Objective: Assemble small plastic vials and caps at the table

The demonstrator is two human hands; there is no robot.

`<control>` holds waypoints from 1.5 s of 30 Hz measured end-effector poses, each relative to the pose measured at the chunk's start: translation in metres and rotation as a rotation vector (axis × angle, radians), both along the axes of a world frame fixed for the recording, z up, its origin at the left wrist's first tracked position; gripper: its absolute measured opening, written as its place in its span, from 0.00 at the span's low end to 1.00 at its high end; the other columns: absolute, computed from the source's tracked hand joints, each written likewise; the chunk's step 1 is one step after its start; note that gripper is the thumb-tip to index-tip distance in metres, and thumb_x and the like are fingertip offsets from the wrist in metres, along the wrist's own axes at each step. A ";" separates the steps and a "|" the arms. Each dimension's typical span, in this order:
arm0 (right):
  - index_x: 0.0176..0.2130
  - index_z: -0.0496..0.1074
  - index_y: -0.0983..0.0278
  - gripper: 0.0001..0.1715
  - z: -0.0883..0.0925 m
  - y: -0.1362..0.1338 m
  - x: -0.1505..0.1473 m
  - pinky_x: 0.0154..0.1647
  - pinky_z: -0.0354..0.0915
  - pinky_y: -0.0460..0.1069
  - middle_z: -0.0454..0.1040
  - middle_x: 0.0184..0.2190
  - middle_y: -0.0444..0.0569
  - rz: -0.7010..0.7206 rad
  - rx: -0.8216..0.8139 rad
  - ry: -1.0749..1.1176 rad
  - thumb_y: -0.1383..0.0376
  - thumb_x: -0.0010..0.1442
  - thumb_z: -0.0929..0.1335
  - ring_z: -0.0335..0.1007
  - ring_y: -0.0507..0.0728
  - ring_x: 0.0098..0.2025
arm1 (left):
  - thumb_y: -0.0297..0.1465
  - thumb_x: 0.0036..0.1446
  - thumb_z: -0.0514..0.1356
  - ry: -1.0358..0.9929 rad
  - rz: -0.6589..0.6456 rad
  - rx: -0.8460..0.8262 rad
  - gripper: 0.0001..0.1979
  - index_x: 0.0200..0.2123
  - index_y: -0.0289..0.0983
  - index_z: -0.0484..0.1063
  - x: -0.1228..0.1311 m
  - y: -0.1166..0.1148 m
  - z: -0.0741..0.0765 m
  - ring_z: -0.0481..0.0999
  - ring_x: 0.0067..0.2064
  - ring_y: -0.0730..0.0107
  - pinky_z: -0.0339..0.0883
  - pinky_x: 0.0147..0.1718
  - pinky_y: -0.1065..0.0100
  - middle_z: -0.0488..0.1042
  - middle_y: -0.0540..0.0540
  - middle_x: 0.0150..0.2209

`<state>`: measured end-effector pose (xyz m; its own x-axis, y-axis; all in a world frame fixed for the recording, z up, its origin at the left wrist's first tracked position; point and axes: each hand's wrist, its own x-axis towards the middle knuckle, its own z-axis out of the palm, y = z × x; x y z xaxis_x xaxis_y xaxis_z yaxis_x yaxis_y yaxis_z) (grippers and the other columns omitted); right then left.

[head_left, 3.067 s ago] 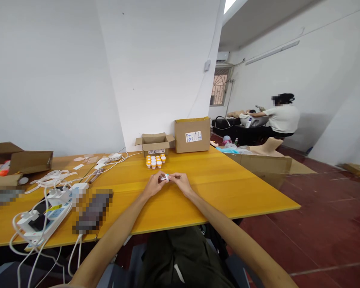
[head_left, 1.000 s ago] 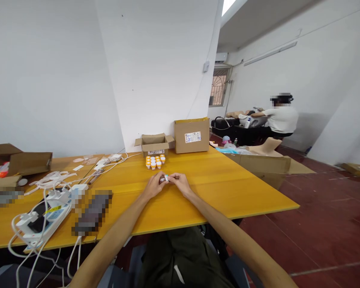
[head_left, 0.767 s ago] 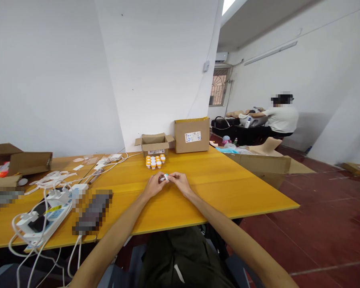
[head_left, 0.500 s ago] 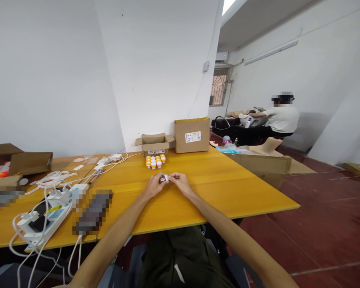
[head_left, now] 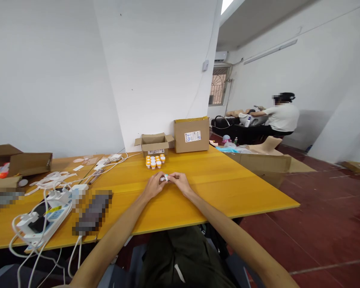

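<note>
Both hands meet over the yellow wooden table (head_left: pixel 237 192), around a small whitish container with a printed label (head_left: pixel 166 177). My left hand (head_left: pixel 154 186) is closed on its left side, and my right hand (head_left: pixel 180 182) pinches its right side with fingers and thumb. The fingers cover much of the container, so its exact kind is not clear. Just beyond the hands stands a tight group of small white jars with orange and white lids (head_left: pixel 155 161). Behind them is an open cardboard box (head_left: pixel 155 145) with its flaps spread.
A larger taped carton (head_left: pixel 192 136) stands at the back. To the left lie a power strip (head_left: pixel 55 216) with tangled white cables, a dark phone (head_left: pixel 93 213) and another open carton (head_left: pixel 30 166). A person in a white top (head_left: pixel 283 118) sits far right.
Almost nothing differs. My hands stay in the same place with the small container, which seems turned very slightly between the fingers; the view has shifted a little.
</note>
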<state>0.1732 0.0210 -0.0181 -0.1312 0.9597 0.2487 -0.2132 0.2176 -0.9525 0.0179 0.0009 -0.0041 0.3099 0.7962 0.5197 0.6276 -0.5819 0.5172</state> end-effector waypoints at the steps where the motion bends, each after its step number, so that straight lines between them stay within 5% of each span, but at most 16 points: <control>1: 0.20 0.75 0.63 0.17 0.000 0.000 0.000 0.35 0.68 0.51 0.77 0.22 0.47 -0.004 0.003 -0.003 0.53 0.34 0.76 0.72 0.56 0.28 | 0.29 0.54 0.59 -0.002 0.000 -0.005 0.06 0.37 0.40 0.70 0.000 0.000 0.000 0.74 0.35 0.65 0.66 0.37 0.66 0.76 0.48 0.33; 11: 0.21 0.76 0.62 0.13 -0.001 0.000 0.003 0.39 0.67 0.51 0.78 0.24 0.47 -0.001 0.085 -0.065 0.55 0.40 0.75 0.73 0.57 0.31 | 0.37 0.57 0.57 -0.084 -0.029 -0.061 0.08 0.36 0.39 0.70 0.001 -0.001 0.003 0.71 0.31 0.69 0.65 0.34 0.68 0.74 0.49 0.31; 23: 0.22 0.76 0.63 0.22 -0.004 0.002 0.002 0.38 0.68 0.52 0.77 0.23 0.47 0.013 -0.021 0.010 0.50 0.32 0.77 0.72 0.57 0.30 | 0.29 0.54 0.59 -0.035 -0.053 0.064 0.06 0.37 0.40 0.69 0.000 0.001 -0.002 0.72 0.39 0.65 0.66 0.41 0.65 0.73 0.48 0.36; 34: 0.23 0.76 0.63 0.22 -0.002 0.000 0.005 0.37 0.67 0.51 0.78 0.25 0.48 0.014 -0.062 0.071 0.51 0.32 0.77 0.72 0.56 0.30 | 0.34 0.50 0.63 -0.143 0.020 -0.047 0.15 0.42 0.40 0.67 0.003 0.005 -0.003 0.72 0.34 0.69 0.66 0.35 0.67 0.73 0.49 0.38; 45: 0.22 0.75 0.63 0.23 0.000 -0.002 0.003 0.40 0.70 0.53 0.78 0.25 0.48 0.029 -0.068 0.069 0.50 0.30 0.78 0.73 0.57 0.31 | 0.34 0.53 0.60 -0.123 0.000 -0.090 0.07 0.34 0.38 0.70 0.004 0.002 0.003 0.71 0.30 0.70 0.65 0.33 0.68 0.75 0.50 0.31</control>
